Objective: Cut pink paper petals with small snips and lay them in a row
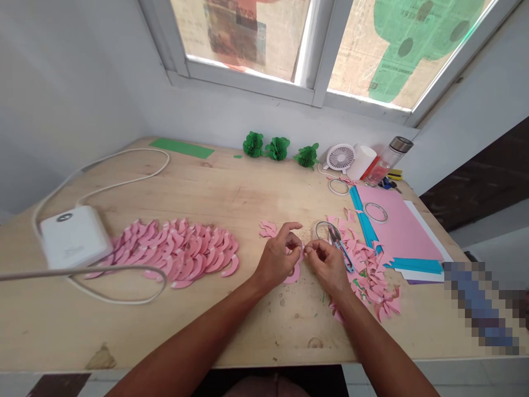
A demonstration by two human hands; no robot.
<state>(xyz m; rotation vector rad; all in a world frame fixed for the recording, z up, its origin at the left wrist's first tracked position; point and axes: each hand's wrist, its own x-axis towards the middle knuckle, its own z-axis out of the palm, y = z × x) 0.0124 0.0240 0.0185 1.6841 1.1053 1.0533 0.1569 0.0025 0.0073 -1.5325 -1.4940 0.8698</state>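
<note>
My left hand (279, 255) is closed in a pinch on a curved pink paper piece (294, 274), part of which shows below the fingers. Close beside it, my right hand (329, 266) is also pinched, its fingertips almost meeting the left ones; whatever they hold is too small to make out. Just behind the right hand lie scissors (344, 251) with light-blue handles and a roll of tape (320, 229). Pink paper scraps (374, 270) spread to the right of that hand. A few small pink pieces (268, 229) lie beyond my left hand.
Left are overlapping pink paper curves (185, 253), a white power bank (74, 237) and its looping cable (119, 300). Green paper ornaments (278, 148), a small fan (340, 158) and a glass bottle (388, 162) line the wall. Coloured sheets (400, 234) lie right.
</note>
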